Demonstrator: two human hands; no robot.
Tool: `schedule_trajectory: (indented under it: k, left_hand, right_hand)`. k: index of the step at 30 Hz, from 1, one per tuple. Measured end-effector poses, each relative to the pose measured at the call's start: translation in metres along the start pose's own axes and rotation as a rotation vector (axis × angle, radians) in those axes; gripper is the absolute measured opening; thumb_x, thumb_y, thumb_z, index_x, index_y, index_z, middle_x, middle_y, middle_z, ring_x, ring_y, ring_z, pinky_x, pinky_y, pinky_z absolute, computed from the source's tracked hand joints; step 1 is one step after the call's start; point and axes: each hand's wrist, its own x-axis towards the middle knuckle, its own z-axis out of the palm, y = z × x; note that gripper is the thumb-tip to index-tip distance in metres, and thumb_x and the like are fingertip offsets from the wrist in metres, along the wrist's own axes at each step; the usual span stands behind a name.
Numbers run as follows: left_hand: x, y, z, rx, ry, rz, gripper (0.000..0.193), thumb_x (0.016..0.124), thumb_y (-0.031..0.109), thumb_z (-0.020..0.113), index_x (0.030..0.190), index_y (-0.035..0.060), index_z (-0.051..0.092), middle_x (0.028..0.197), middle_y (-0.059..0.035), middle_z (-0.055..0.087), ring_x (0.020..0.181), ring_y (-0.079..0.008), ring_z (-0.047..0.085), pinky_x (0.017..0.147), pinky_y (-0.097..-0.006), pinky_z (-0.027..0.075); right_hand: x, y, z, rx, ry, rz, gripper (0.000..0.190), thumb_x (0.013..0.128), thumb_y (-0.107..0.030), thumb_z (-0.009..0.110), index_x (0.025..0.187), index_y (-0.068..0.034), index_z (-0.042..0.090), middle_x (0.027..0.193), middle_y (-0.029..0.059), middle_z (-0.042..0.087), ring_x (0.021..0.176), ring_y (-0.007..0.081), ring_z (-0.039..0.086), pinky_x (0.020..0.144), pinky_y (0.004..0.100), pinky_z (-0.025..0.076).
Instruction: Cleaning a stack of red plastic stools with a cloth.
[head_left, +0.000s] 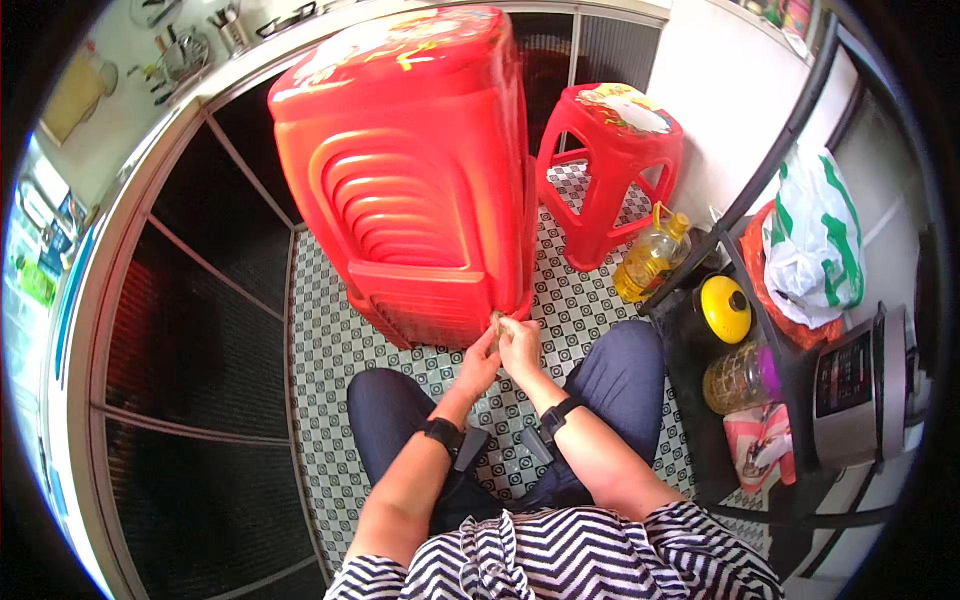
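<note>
A large red plastic stool-like piece (405, 202) stands on the floor before me, with ribbed arches on its side and a printed top. At its lower right corner my left hand (480, 365) and my right hand (520, 346) meet, fingertips close together. Pinched between them is a small brownish thing (495, 324), too small to identify, against the red plastic edge. My fingers partly hide it.
A smaller red stool (611, 161) stands behind to the right, near a bottle of yellow oil (651, 262). On the right, a black rack (784, 367) holds a yellow-lidded pot (724, 309), a jar (739, 379), a plastic bag (814, 240) and an electric cooker (855, 397). Dark cabinet doors (199, 345) line the left.
</note>
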Motion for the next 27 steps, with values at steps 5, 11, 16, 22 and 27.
schedule_trajectory:
  k: [5,11,16,22,27]
  left_hand:
    - [-0.001,0.009,0.016,0.069,-0.125,0.162,0.078,0.084,0.004,0.059,0.148,0.0050,0.015,0.141,-0.0174,0.043,0.129,-0.0225,0.042,0.106,-0.0329,0.034]
    - [0.037,0.065,0.034,0.545,-0.094,0.343,0.068,0.084,0.008,0.054,0.144,0.0017,0.022,0.124,-0.0268,0.053,0.115,-0.0348,0.054,0.094,-0.0406,0.044]
    - [0.060,0.064,0.035,0.839,-0.310,-0.117,0.071,0.083,0.007,0.049,0.145,0.0019,0.014,0.105,-0.0292,0.060,0.093,-0.0422,0.062,0.082,-0.0462,0.048]
    - [0.025,0.064,0.029,0.205,-0.308,-0.136,0.070,0.079,0.003,0.057,0.143,0.0039,0.028,0.088,-0.0113,0.065,0.066,-0.0137,0.061,0.051,-0.0296,0.050]
    - [0.018,0.032,-0.048,0.134,0.423,-0.311,0.025,0.077,0.002,0.056,0.100,-0.0013,0.066,0.065,-0.0070,0.062,0.053,-0.0148,0.056,0.052,-0.0290,0.047]
  right_hand:
    - [0.015,-0.025,-0.026,0.130,-0.152,0.331,0.020,0.076,-0.011,0.063,0.095,-0.008,0.070,0.088,0.0220,0.061,0.089,0.0366,0.060,0.077,0.0439,0.049]
    - [0.044,-0.021,-0.035,0.138,0.382,-0.014,0.021,0.075,-0.005,0.060,0.093,-0.006,0.071,0.083,0.0202,0.065,0.089,0.0349,0.059,0.080,0.0413,0.047]
    - [0.070,0.032,-0.020,0.350,-0.074,0.081,0.030,0.078,-0.007,0.057,0.105,-0.011,0.069,0.098,0.0224,0.058,0.088,0.0379,0.057,0.080,0.0429,0.048]
    - [0.061,0.032,-0.033,-0.140,-0.080,0.156,0.017,0.079,-0.014,0.060,0.092,-0.016,0.071,0.099,0.0258,0.055,0.087,0.0413,0.060,0.076,0.0477,0.050]
    - [0.046,0.000,-0.052,0.421,0.021,0.208,0.028,0.086,-0.023,0.065,0.076,0.004,0.064,0.054,0.0114,0.063,0.037,0.0180,0.057,0.038,0.0313,0.044]
